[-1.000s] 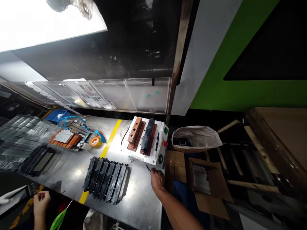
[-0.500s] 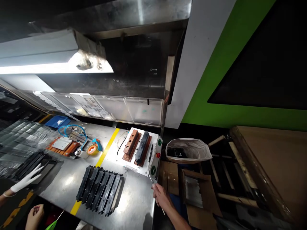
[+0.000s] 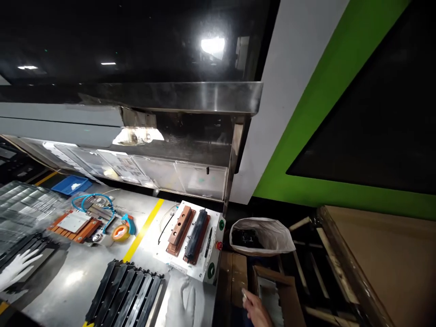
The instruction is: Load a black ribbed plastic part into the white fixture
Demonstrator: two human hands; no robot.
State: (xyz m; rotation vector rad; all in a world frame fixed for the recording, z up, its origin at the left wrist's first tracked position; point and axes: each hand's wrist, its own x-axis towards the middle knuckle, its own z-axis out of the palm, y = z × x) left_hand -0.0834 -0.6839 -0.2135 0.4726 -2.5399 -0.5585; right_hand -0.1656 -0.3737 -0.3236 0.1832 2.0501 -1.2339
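Observation:
My right hand is at the bottom edge, off the right side of the steel table and above an open cardboard box. Its fingers are curled on a thin tool, of which only a pale tip shows. To its upper left lies a white fixture plate carrying a copper block, a black block, a red button and a green button. A row of black slatted parts lies in front of the plate. My left hand is out of view.
A co-worker's white-gloved hand rests on black parts at the far left. An orange tape roll, an orange fixture, a blue tray and clear trays sit behind. A bag-lined bin stands right of the table.
The view has tilted upward. My right hand has drawn back off the table's right edge with the thin tool. My left hand has dropped out of view.

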